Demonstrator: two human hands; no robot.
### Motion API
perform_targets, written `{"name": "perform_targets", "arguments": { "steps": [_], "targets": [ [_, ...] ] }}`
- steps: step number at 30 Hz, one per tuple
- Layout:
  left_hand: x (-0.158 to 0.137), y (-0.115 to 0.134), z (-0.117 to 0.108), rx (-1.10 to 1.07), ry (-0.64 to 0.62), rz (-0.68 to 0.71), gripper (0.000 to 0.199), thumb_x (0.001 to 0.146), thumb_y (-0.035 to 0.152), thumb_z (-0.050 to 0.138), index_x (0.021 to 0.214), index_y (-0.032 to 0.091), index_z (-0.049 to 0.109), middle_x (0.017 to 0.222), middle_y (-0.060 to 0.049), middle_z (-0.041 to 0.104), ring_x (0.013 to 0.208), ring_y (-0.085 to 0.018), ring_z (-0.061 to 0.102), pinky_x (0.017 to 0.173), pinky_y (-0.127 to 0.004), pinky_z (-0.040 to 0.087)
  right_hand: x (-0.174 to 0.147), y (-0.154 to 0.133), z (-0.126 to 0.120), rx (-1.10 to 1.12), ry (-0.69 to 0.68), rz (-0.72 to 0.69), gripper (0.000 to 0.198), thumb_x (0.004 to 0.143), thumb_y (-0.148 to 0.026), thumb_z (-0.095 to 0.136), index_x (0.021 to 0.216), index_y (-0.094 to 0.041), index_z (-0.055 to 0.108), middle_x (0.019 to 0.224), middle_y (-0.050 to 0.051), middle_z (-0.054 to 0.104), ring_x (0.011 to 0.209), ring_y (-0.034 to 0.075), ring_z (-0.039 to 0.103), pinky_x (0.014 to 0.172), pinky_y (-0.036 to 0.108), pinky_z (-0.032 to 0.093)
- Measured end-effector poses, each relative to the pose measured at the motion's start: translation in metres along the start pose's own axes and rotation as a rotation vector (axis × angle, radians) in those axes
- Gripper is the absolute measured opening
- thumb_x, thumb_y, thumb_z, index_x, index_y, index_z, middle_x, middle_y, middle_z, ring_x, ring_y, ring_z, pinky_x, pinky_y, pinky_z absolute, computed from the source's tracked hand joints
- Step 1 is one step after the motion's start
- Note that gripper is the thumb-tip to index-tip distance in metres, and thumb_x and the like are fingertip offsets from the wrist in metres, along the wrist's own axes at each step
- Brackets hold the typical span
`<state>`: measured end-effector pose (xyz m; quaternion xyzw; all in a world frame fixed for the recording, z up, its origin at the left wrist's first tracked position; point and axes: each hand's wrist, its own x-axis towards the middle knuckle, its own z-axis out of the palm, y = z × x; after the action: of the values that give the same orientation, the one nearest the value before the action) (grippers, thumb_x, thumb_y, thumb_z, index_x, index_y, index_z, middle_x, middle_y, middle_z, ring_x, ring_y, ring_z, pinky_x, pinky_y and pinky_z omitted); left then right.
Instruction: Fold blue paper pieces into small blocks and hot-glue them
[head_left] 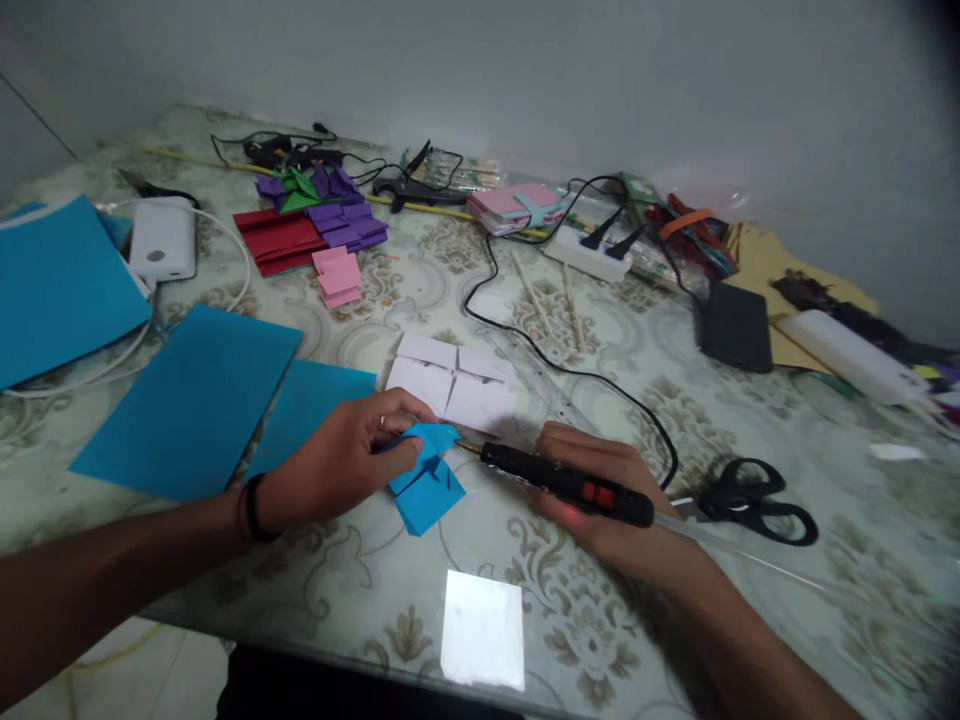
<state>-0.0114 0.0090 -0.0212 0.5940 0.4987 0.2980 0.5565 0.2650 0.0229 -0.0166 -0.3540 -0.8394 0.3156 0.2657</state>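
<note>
My left hand (pixel 352 445) pinches a folded blue paper piece (pixel 427 500) between thumb and fingers, just above the table. In my right hand (pixel 600 500) is a slim black glue gun (pixel 562 480) with a red switch and a clear glue stick (pixel 739 548) coming out of its back end. Its metal nozzle points left and meets, or nearly meets, the upper right edge of the blue piece. Behind my hands lies a folded white paper piece (pixel 450 378) with a cross of creases. Flat blue sheets (pixel 199 400) lie left of my left hand.
Black-handled scissors (pixel 761 505) lie right of my right hand. A black cord (pixel 555 350) curves across the table from a white power strip (pixel 589 255). Folded red, purple and pink papers (pixel 337 277), a white power bank (pixel 163 240) and a dark phone (pixel 736 325) lie farther back.
</note>
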Motion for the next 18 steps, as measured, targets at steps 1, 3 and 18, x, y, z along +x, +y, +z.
{"name": "perform_targets", "arguments": {
  "steps": [1, 3, 18],
  "targets": [
    [-0.0002, -0.0004, 0.0000, -0.005, -0.003, 0.002, 0.022, 0.088, 0.026, 0.063, 0.109, 0.017, 0.067, 0.079, -0.001, 0.071, 0.069, -0.015, 0.062, 0.059, -0.024, 0.043, -0.0001, -0.0001, -0.0003, -0.002, 0.003, 0.002, 0.030, 0.091, -0.018, 0.063, 0.067, -0.022, 0.047, 0.065, -0.001, 0.049, 0.059, 0.016, 0.049, 0.054, 0.030, 0.036],
    [-0.0005, -0.0010, 0.0001, -0.012, -0.008, 0.003, 0.022, 0.089, 0.026, 0.063, 0.108, 0.017, 0.067, 0.078, 0.000, 0.070, 0.068, -0.015, 0.062, 0.059, -0.024, 0.043, -0.0001, -0.0003, -0.0007, -0.007, 0.009, 0.007, 0.030, 0.092, -0.018, 0.062, 0.066, -0.022, 0.047, 0.065, -0.001, 0.049, 0.058, 0.016, 0.049, 0.054, 0.030, 0.037],
    [0.0025, -0.0029, -0.0028, 0.023, -0.010, -0.002, 0.020, 0.089, 0.024, 0.062, 0.107, 0.019, 0.066, 0.067, 0.005, 0.061, 0.060, -0.012, 0.055, 0.054, -0.022, 0.038, -0.0016, 0.0011, -0.0042, -0.029, -0.003, 0.050, 0.016, 0.094, -0.023, 0.065, 0.079, -0.022, 0.060, 0.080, 0.004, 0.063, 0.069, 0.019, 0.061, 0.063, 0.032, 0.048]
  ]
}}
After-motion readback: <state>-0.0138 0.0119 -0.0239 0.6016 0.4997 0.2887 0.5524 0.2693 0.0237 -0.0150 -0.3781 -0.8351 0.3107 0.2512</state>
